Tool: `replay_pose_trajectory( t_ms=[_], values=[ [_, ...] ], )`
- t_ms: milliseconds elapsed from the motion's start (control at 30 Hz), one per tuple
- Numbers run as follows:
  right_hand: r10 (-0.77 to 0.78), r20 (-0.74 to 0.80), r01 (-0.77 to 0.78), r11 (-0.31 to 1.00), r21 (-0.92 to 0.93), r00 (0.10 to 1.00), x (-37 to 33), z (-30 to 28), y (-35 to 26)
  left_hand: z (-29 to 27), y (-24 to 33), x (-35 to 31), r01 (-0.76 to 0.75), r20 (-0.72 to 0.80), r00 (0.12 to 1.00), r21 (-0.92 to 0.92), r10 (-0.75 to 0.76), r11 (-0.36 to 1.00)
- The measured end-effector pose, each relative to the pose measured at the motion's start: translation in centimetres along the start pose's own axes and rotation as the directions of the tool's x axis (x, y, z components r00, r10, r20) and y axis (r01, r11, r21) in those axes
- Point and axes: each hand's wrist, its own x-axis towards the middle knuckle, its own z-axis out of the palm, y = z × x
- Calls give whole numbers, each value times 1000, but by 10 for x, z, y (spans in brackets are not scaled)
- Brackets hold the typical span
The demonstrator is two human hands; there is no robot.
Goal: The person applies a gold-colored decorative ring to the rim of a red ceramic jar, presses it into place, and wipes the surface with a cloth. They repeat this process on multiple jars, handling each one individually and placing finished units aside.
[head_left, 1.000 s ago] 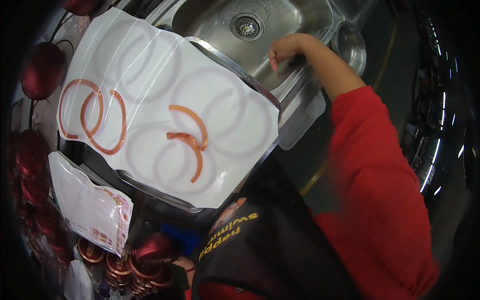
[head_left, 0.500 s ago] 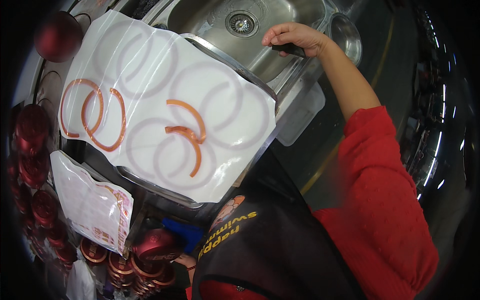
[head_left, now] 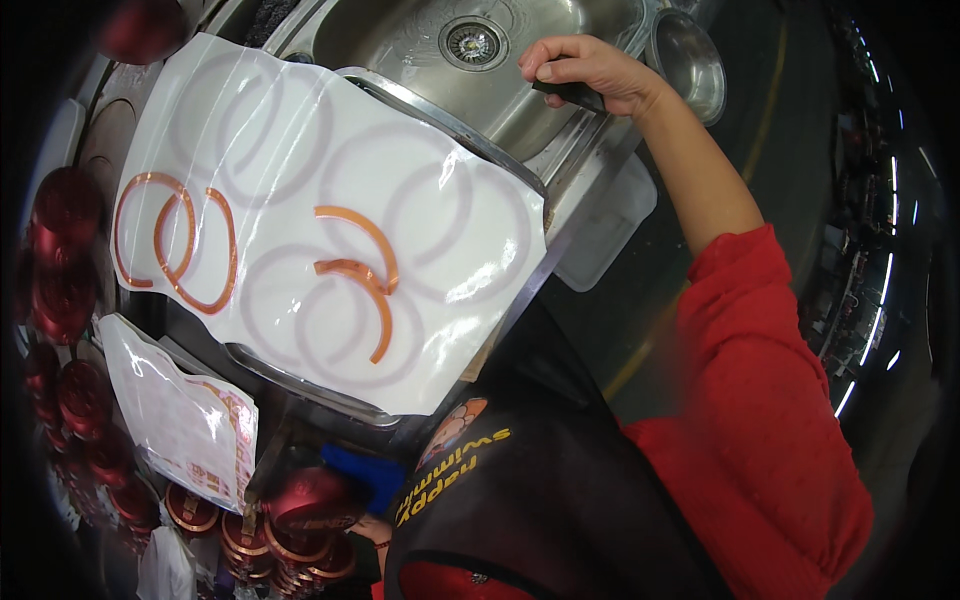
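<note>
Above the near right edge of the metal sink [head_left: 400, 45], my right hand [head_left: 590, 75] is closed on a small dark flat scraper-like piece [head_left: 570, 94]. My left hand [head_left: 373, 528], low in the picture, is at the rim of a shiny red round lid-like piece [head_left: 312, 500]; its fingers are mostly hidden behind that piece and seem to grip it. Between the hands lies a white glossy backing sheet [head_left: 285, 225] with several pale ring outlines. Orange-copper curved sticker strips [head_left: 360, 240] are still on it, some as open rings [head_left: 225, 250] at its left.
A steel bowl [head_left: 690, 65] stands right of the sink, with a clear plastic tub [head_left: 610, 235] below. Several red round pieces [head_left: 65, 290] line the left side, and copper-rimmed ones [head_left: 245, 540] are stacked at the bottom. A folded printed sheet [head_left: 175, 410] lies beside them.
The view has shifted slightly, so the sheet sits a little lower and left. Both hands keep nearly the same pose, the right still with the dark piece.
</note>
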Motion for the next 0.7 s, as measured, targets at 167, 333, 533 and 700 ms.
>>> replay_pose_trajectory(
  t_ms=[167,333,533,700],
  values=[
    [-47,-38,48,998,27,998,-7,5,0,2,-7,0,-17,-18,1000,7,17,1000],
    [-112,-63,114,993,24,992,-10,7,6,7,-17,-2,-38,-39,999,2,38,999],
    [-242,-55,245,968,52,969,-21,16,12,22,-35,-2,-104,-114,988,19,106,994],
    [-319,-78,323,945,57,945,-43,34,22,44,-40,17,-242,-228,939,90,257,966]
  ],
)
